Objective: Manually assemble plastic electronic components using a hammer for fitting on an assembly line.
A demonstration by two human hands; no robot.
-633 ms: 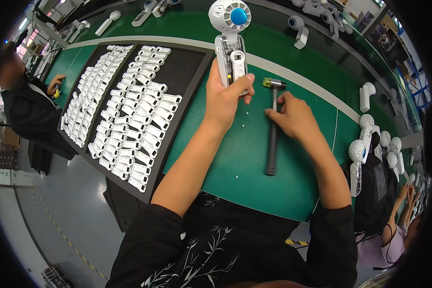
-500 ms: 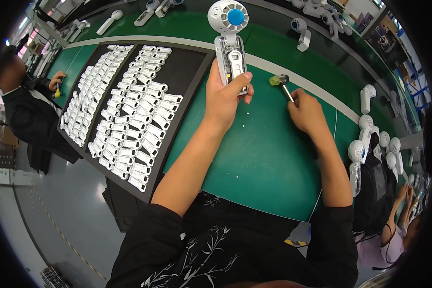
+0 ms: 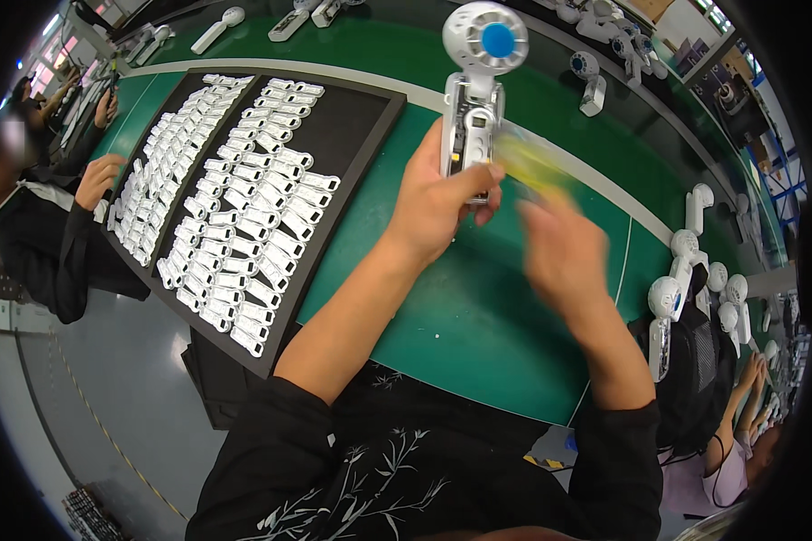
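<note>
My left hand (image 3: 431,203) is closed around the handle of a white handheld fan (image 3: 475,99), held upright above the green table. Its round head has a blue centre, and the handle's front shows its inner parts and a white clip-shaped piece. My right hand (image 3: 564,248), smeared by motion, grips a small mallet (image 3: 530,164) with a yellow-green head. The mallet head is blurred close beside the fan's handle; whether they touch I cannot tell.
A black tray (image 3: 347,117) with rows of white handle covers lies at the left. Several white fans (image 3: 666,298) stand at the right edge beside a black backpack (image 3: 699,370). More fans lie on the green conveyor (image 3: 388,45) behind. A co-worker (image 3: 41,216) sits at far left.
The mallet in my right hand has swung left toward the fan and now blurs. My left hand and the fan appear shifted slightly right. The co-worker's hand at left has moved.
</note>
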